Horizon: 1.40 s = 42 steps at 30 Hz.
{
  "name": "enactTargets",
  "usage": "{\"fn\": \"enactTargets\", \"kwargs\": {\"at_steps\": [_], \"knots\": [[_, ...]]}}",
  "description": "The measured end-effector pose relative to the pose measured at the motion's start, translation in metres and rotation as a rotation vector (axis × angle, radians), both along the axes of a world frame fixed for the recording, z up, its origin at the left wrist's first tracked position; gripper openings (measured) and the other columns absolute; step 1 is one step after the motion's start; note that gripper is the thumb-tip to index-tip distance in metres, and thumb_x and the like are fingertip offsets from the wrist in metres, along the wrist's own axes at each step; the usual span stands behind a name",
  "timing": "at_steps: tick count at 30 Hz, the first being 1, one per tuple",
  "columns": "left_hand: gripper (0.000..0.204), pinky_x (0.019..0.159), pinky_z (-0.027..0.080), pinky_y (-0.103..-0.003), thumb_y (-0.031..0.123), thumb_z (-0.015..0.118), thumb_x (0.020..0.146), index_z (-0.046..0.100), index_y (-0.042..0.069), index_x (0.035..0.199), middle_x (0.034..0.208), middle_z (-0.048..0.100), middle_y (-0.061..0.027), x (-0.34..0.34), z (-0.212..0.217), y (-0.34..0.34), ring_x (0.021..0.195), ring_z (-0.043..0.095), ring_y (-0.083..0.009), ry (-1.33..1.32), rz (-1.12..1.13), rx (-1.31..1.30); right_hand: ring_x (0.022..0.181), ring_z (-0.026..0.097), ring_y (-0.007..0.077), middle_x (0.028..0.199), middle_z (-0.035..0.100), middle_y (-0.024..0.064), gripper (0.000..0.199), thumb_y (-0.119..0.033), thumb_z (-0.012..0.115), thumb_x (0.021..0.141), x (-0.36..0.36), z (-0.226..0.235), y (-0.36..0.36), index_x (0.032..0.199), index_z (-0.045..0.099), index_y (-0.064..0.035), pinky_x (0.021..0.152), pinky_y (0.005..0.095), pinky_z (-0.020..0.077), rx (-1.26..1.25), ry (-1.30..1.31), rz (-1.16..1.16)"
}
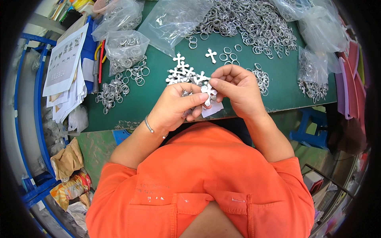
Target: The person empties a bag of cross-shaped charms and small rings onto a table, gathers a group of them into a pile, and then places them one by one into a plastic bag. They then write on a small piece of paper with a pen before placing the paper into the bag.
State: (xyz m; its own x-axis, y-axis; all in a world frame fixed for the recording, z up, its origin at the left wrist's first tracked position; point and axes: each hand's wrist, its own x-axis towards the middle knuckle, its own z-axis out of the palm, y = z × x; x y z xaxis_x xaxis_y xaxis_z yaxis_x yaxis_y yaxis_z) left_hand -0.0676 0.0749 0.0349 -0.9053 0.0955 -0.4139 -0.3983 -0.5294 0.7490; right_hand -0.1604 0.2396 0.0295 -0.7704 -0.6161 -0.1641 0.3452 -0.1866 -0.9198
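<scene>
The held cross (208,92) looks glossy metal, the far rings (254,23) duller metal, the shirt (206,158) matt cloth.

The left hand (174,104) partly covers a cross pendant (209,91).
Heaped metal rings (250,20) run off the top of my view.

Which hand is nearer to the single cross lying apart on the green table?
Right. Your right hand is just toward you and to the right of the lone cross; your left hand is farther off, toward you and to the left, holding another cross.
</scene>
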Motion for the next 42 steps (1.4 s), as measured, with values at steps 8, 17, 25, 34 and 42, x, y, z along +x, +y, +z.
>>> {"fn": "enactTargets", "kwargs": {"at_steps": [8,17,25,34,42], "knots": [[0.012,0.042,0.038,-0.019,0.01,0.066,0.089,0.061,0.0,0.085,0.08,0.066,-0.0126,0.009,-0.007,0.009,0.054,0.054,-0.0085,0.013,0.01,0.049,0.059,0.059,0.0068,0.079,0.065,0.0067,0.013,-0.002,0.069,0.083,0.01,-0.005,0.007,0.093,0.063,0.0041,0.05,0.0187,0.0482,0.026,0.01,-0.01],[0.006,0.042,0.035,-0.019,0.005,0.064,0.089,0.06,0.0,0.089,0.08,0.065,-0.0137,0.014,-0.012,0.014,0.054,0.052,-0.0086,0.008,0.033,-0.01,0.06,0.059,0.0062,0.079,0.065,0.0059,0.013,-0.003,0.069,0.083,0.017,-0.009,0.009,0.093,0.062,0.0038,0.051,0.0186,0.0485,0.003,0.004,-0.04],[0.007,0.042,0.035,-0.019,0.005,0.067,0.087,0.061,0.0,0.088,0.078,0.064,-0.0094,0.015,-0.009,0.016,0.054,0.052,-0.0077,0.008,0.019,-0.148,0.064,0.059,0.0053,0.08,0.065,0.0042,0.015,-0.003,0.071,0.082,0.019,-0.01,0.011,0.094,0.063,0.0023,0.054,0.0184,0.0483,0.012,0.07,-0.025],[0.011,0.041,0.031,-0.018,0.01,0.061,0.091,0.059,0.001,0.087,0.078,0.063,-0.0101,0.023,-0.008,-0.002,0.051,0.044,-0.0064,0.036,0.213,-0.105,0.062,0.06,0.0076,0.074,0.067,0.0045,0.004,0.002,0.065,0.083,-0.029,0.015,0.054,0.087,0.065,0.0007,0.054,0.0199,0.0455,0.355,0.475,-0.241],[0.011,0.041,0.031,-0.018,0.01,0.058,0.093,0.057,0.001,0.087,0.079,0.061,-0.0097,0.032,-0.009,-0.009,0.052,0.044,-0.0059,0.109,0.234,-0.082,0.067,0.062,0.0247,0.076,0.063,0.0112,0.007,0.0,0.067,0.076,-0.014,-0.009,0.04,0.082,0.064,0.0014,0.063,0.0351,0.0494,0.704,0.866,-0.055]]}}
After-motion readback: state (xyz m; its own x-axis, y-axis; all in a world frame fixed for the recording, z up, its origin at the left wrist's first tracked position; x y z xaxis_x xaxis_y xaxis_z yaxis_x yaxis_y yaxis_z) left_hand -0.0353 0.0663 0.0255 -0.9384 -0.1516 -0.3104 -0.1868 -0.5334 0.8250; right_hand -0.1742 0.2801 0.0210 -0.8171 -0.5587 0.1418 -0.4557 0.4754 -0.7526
